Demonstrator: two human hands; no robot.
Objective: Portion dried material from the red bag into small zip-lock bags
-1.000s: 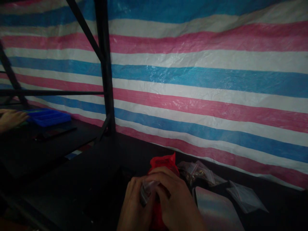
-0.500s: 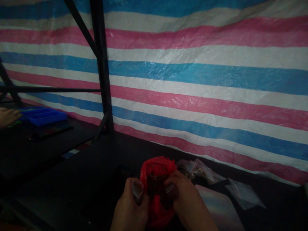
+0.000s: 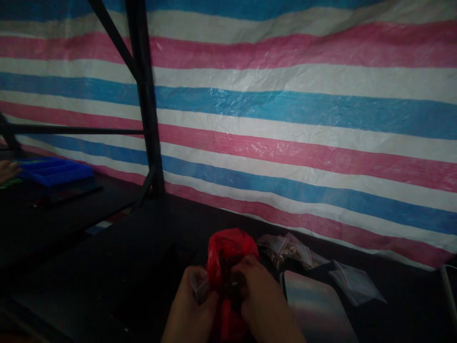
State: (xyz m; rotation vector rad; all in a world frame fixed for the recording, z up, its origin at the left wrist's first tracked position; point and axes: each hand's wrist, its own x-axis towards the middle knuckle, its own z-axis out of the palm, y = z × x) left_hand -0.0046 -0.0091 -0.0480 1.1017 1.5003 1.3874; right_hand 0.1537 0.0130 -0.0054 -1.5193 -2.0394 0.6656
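Lower centre: left hand [image 3: 193, 307], pinching small clear bag [image 3: 200, 285]; right hand [image 3: 257, 291], at red bag's [image 3: 228, 238] mouth, grip unclear.

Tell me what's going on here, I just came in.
A person's left hand holds a small clear bag, while the right hand is at the mouth of an open red bag; its dark contents are too dim to name. Filled bags and flat bags lie to the right. Far left, another person's hand is by a blue tray.
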